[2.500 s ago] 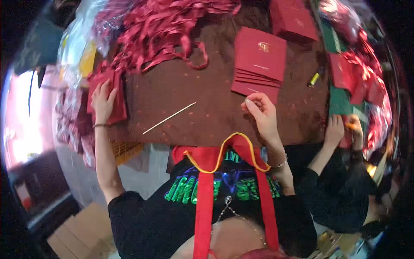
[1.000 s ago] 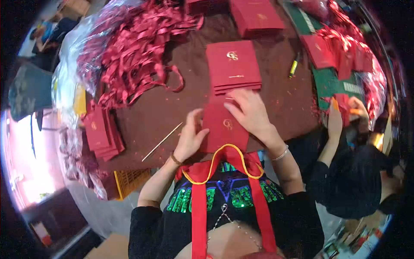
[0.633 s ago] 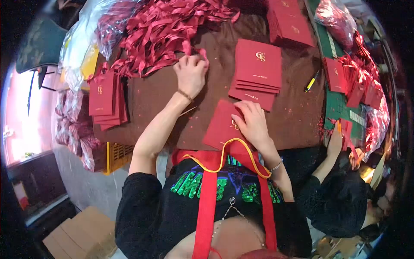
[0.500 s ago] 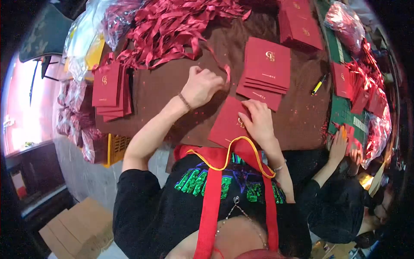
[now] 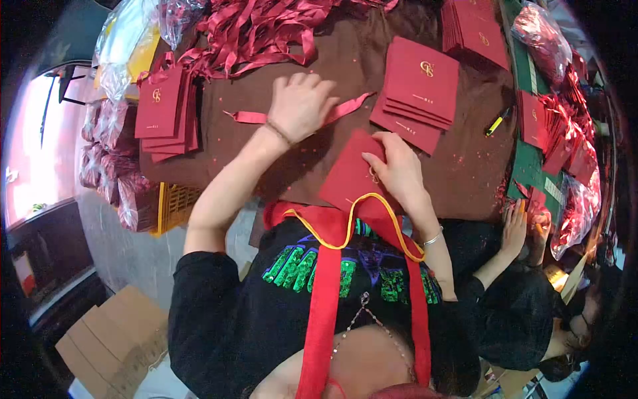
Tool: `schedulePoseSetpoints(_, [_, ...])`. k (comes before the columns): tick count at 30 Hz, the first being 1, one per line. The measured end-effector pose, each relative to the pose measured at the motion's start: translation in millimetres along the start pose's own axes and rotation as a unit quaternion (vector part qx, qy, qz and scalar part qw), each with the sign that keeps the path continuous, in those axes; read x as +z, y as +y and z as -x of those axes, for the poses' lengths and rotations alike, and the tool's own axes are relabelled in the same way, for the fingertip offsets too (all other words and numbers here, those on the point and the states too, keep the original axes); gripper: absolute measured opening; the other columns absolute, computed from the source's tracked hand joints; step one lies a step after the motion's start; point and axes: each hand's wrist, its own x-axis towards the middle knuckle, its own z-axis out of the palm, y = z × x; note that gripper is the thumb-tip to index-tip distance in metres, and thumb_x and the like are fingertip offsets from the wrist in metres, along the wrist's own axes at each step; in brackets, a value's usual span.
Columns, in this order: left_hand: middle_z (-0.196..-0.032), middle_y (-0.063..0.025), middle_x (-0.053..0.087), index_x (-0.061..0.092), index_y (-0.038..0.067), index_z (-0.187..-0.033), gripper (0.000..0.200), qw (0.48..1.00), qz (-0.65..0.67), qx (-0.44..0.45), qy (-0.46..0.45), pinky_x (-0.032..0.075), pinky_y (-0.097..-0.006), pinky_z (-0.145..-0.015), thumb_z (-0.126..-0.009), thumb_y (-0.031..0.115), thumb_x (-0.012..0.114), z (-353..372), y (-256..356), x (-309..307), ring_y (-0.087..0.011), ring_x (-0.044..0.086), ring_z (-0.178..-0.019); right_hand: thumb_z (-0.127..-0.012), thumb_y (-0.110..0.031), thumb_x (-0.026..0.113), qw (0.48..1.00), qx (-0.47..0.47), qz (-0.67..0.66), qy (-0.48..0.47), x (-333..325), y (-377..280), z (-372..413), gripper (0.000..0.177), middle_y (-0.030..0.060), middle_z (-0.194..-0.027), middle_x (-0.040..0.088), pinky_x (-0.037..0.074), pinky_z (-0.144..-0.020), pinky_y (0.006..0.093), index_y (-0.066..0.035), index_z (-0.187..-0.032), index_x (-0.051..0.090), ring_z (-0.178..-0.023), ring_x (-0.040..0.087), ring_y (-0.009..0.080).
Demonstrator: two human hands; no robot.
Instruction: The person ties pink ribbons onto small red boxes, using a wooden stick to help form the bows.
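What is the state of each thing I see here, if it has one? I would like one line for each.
Ribbon: stretched out, middle hidden
Left hand: over the ribbon, grip unclear
Near card: askew, partly covered
Right hand: on the near card
Ribbon heap: loose, tangled
Middle stack: printed side up, edges stepped
Left stack: printed side up, edges uneven
Yellow tool: lying slanted

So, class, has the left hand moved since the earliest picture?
Yes, rightward: the left hand was on the red stack at left; now it covers part of the loose ribbon.
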Motion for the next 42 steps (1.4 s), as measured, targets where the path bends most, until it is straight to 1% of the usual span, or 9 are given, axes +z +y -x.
schedulePoseSetpoints(6, [-0.088, -0.0046, 0.058, 0.061, 0.014, -0.094, 0.021, 0.998, 0.019, 0.037, 0.039, 0.039, -0.0401, -0.071, -0.081, 0.030, 0.061, -30, 23, 62, -0.0246, 0.054, -0.086, -0.076, -0.019, 0.068, 0.994, 0.063, -0.084, -0.006, -8, 15, 0, 0.034, 0.0170, -0.092, 0.063, 0.048, -0.075, 0.0334, -0.001, -0.103, 0.059, -0.085, 0.062, 0.0258])
schedulePoseSetpoints(8, [-0.082, -0.0073, 0.060, 0.060, 0.010, -0.094, 0.018, 0.987, 0.151, 0.012, 0.056, 0.043, -0.0389, -0.069, -0.080, 0.022, 0.062, -28, 15, 64, -0.0282, 0.056, -0.080, -0.076, -0.016, 0.068, 0.989, 0.097, -0.112, -0.028, -22, 16, -2, 0.033, 0.0151, -0.088, 0.064, 0.047, -0.072, 0.0303, 0.000, -0.103, 0.059, -0.081, 0.061, 0.0208])
schedulePoseSetpoints(9, [-0.080, -0.0085, 0.062, 0.059, 0.004, -0.092, 0.015, 0.964, 0.260, -0.016, 0.063, 0.047, -0.0313, -0.068, -0.083, 0.015, 0.059, -26, 12, 57, -0.0235, 0.060, -0.074, -0.075, -0.016, 0.068, 0.985, 0.121, -0.118, -0.033, -24, 21, -3, 0.033, 0.0142, -0.087, 0.064, 0.047, -0.071, 0.0298, 0.000, -0.103, 0.060, -0.080, 0.061, 0.0199])
schedulePoseSetpoints(11, [-0.079, -0.0108, 0.064, 0.059, 0.002, -0.093, 0.016, 0.885, 0.431, -0.170, -0.044, 0.048, -0.0300, -0.067, -0.082, 0.013, 0.058, -16, 15, 27, -0.0216, 0.063, -0.076, -0.075, -0.016, 0.068, 0.980, 0.118, -0.158, -0.008, -21, 32, -1, 0.033, 0.0110, -0.084, 0.063, 0.047, -0.069, 0.0285, -0.001, -0.103, 0.060, -0.077, 0.059, 0.0164])
schedulePoseSetpoints(18, [-0.086, -0.0140, 0.065, 0.062, 0.000, -0.100, 0.023, 0.861, 0.473, -0.144, -0.118, 0.048, -0.0286, -0.069, -0.084, 0.016, 0.059, 25, 36, 5, -0.0216, 0.063, -0.078, -0.075, -0.011, 0.068, 0.964, 0.163, -0.196, -0.069, -17, 37, -4, 0.029, 0.0026, -0.081, 0.061, 0.045, -0.066, 0.0233, 0.000, -0.101, 0.060, -0.074, 0.053, 0.0086])
schedulePoseSetpoints(22, [-0.083, -0.0135, 0.063, 0.064, 0.004, -0.094, 0.020, 0.898, 0.415, -0.104, -0.108, 0.047, -0.0341, -0.069, -0.083, 0.020, 0.059, 30, 53, 4, -0.0285, 0.061, -0.079, -0.076, -0.012, 0.067, 0.952, 0.171, -0.237, -0.090, -20, 33, -7, 0.030, 0.0043, -0.082, 0.063, 0.046, -0.069, 0.0239, 0.001, -0.102, 0.060, -0.076, 0.055, 0.0090])
schedulePoseSetpoints(24, [-0.080, -0.0132, 0.061, 0.065, 0.004, -0.093, 0.018, 0.916, 0.380, -0.084, -0.095, 0.047, -0.0353, -0.068, -0.083, 0.019, 0.059, 30, 60, 4, -0.0291, 0.060, -0.078, -0.074, -0.018, 0.067, 0.940, 0.190, -0.238, -0.156, -26, 33, -10, 0.036, 0.0175, -0.096, 0.065, 0.049, -0.080, 0.0332, -0.001, -0.105, 0.061, -0.094, 0.063, 0.0245])
schedulePoseSetpoints(32, [-0.073, -0.0086, 0.055, 0.064, 0.008, -0.082, 0.008, 0.961, 0.277, -0.019, -0.012, 0.042, -0.0375, -0.063, -0.079, 0.015, 0.061, 34, 67, 11, -0.0271, 0.056, -0.072, -0.075, -0.017, 0.067, 0.942, 0.148, -0.251, -0.167, -19, 34, -11, 0.040, 0.0186, -0.104, 0.063, 0.047, -0.085, 0.0323, 0.002, -0.109, 0.059, -0.102, 0.060, 0.0251])
schedulePoseSetpoints(42, [-0.075, -0.0064, 0.058, 0.064, 0.010, -0.088, 0.011, 0.974, 0.226, 0.009, 0.001, 0.038, -0.0343, -0.062, -0.079, 0.014, 0.062, 31, 72, 9, -0.0243, 0.056, -0.072, -0.075, -0.016, 0.066, 0.941, 0.158, -0.256, -0.155, -14, 33, -12, 0.039, 0.0172, -0.105, 0.063, 0.046, -0.086, 0.0321, 0.001, -0.109, 0.059, -0.101, 0.060, 0.0237])
